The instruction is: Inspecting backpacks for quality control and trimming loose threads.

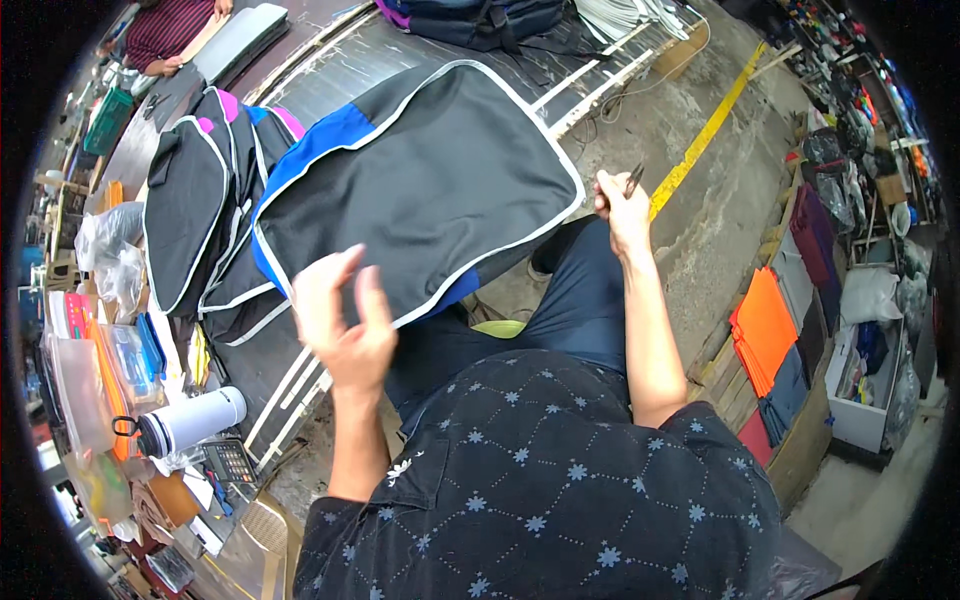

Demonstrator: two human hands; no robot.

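Note:
A black fabric bag piece (400,200) with blue parts and pale grey binding lies across the table edge and over my lap. My left hand (345,325) is at its near left edge, thumb and fingers apart; a little motion blur hides whether the fingertips touch the cloth. Just beyond the right corner, my right hand (622,212) is closed round small dark thread snips (634,180), their tip pointing up and away. Several similar black pieces (185,210) with pink and blue patches lie piled to the left.
A white bottle (200,418) and a calculator (230,462) sit at the near left. Across the table, a person's hand (170,66) rests by grey material (240,40). A dark backpack (480,22) lies at the far edge. Orange fabric (765,325) is stacked on the right.

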